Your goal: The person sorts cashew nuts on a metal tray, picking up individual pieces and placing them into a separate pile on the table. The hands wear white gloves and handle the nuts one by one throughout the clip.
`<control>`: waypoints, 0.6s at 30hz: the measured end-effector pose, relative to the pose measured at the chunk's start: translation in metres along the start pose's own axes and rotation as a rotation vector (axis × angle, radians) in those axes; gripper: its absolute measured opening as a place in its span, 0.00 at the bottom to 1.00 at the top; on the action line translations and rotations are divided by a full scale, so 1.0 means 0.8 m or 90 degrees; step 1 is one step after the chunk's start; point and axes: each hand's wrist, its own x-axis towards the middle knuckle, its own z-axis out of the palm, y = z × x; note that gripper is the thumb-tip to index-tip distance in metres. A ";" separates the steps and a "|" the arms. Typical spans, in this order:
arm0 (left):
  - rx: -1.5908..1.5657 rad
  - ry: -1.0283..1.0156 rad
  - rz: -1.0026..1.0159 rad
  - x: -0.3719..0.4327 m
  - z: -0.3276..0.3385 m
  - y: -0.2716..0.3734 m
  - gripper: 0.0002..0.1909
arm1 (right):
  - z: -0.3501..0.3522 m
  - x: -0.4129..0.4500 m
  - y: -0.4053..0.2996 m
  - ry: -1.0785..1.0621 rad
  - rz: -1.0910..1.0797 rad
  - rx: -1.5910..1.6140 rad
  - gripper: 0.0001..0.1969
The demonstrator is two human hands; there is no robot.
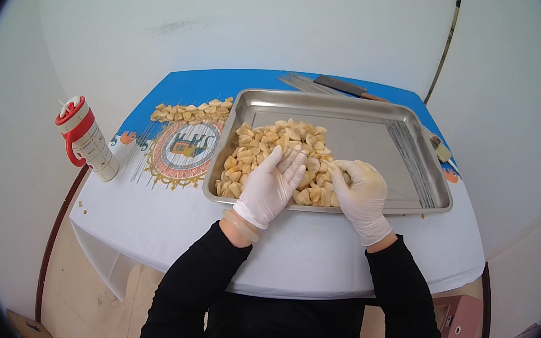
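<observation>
A stainless steel tray [354, 108] lies before me, its left half heaped with pale yellow food pieces [248, 154]. Both my hands wear white gloves. Over the heap, my left hand [272, 181] is palm up with its fingers partly bent; whether a piece lies in it is unclear. At the heap's right edge, my right hand [359, 183] has its fingers closed on a thin metal skewer that reaches toward my left hand. A bundle of metal skewers [409, 162] lies along the tray's right side.
Left of the tray, rows of loaded skewers [192, 111] lie on the patterned tablecloth [155, 223]. A white tumbler with a red handle [89, 140] stands at the table's left edge. Behind the tray lie a cleaver [341, 85] and more skewers [298, 83], near the wall.
</observation>
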 end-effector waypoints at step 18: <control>0.435 0.047 0.238 -0.003 0.013 -0.019 0.10 | 0.001 -0.002 0.002 -0.015 0.030 -0.011 0.05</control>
